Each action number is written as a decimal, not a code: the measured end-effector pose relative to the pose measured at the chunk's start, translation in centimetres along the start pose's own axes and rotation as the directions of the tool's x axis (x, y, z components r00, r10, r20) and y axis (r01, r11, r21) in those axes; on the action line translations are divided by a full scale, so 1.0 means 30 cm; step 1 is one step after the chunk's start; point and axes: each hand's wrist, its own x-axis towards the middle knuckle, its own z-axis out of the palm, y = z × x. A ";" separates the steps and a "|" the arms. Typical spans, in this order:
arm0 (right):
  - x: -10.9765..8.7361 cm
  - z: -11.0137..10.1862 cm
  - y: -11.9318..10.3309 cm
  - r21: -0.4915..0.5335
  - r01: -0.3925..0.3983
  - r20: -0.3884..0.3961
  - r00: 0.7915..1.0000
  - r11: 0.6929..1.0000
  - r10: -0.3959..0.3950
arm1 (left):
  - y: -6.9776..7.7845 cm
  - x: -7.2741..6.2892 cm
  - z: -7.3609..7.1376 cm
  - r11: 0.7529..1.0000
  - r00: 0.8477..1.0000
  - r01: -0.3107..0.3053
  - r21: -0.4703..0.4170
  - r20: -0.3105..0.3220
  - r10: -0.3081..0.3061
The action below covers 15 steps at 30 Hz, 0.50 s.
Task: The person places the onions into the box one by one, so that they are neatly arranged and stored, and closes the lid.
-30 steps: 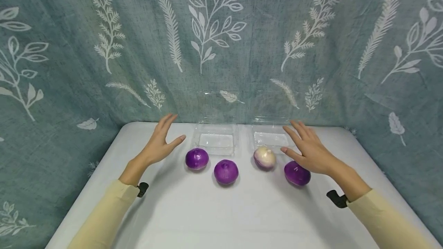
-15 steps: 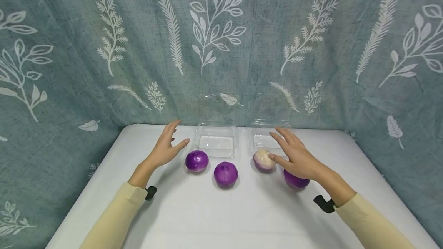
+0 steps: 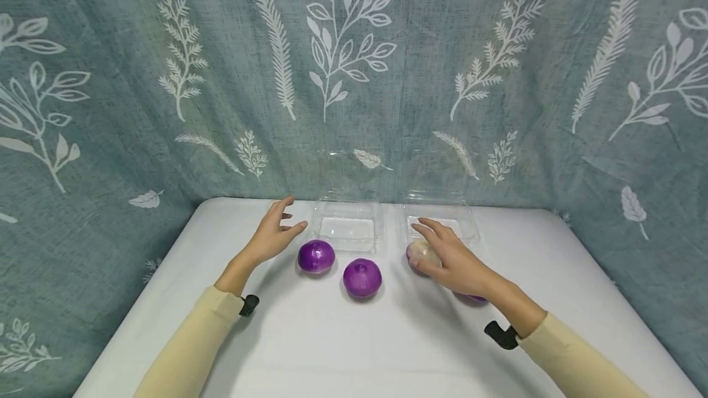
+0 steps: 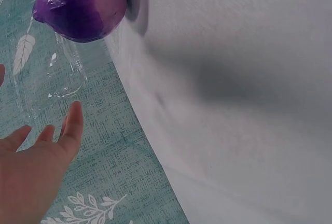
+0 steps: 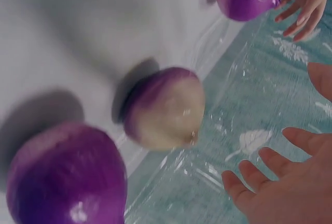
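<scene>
My right hand (image 3: 456,266) hovers with spread fingers over a cream-and-purple onion (image 3: 418,255). In the right wrist view that onion (image 5: 171,107) stands apart from the fingertips, so nothing is held. Beneath the hand, a purple onion (image 3: 471,300) is mostly hidden; the right wrist view shows more of this onion (image 5: 67,177). My left hand (image 3: 271,235) is raised, fingers loosely bent and holding nothing, just left of a shiny purple onion (image 3: 316,257). Another purple onion (image 3: 362,279) sits near the table's middle.
Two clear plastic boxes with raised lids stand at the table's back edge: the left box (image 3: 347,244) behind the purple onions, the right box (image 3: 470,232) partly behind my right hand. A leaf-patterned curtain (image 3: 354,78) hangs directly behind the white table (image 3: 354,349).
My right hand has moved left and lower, from above the rightmost purple onion to over the cream-and-purple one. My left hand has shifted slightly right. The onions stay in place.
</scene>
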 end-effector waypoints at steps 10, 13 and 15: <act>0.024 0.054 -0.043 0.083 0.000 0.037 0.999 0.997 -0.004 | -0.003 0.017 0.021 0.991 0.991 0.130 -0.030 0.039 -0.129; 0.034 0.073 -0.050 0.103 -0.009 0.048 0.999 0.995 0.004 | -0.009 0.024 0.027 0.988 0.988 0.151 -0.041 0.045 -0.150; 0.041 0.086 -0.056 0.118 -0.016 0.055 0.998 0.993 0.010 | -0.011 0.029 0.030 0.986 0.986 0.158 -0.056 0.053 -0.155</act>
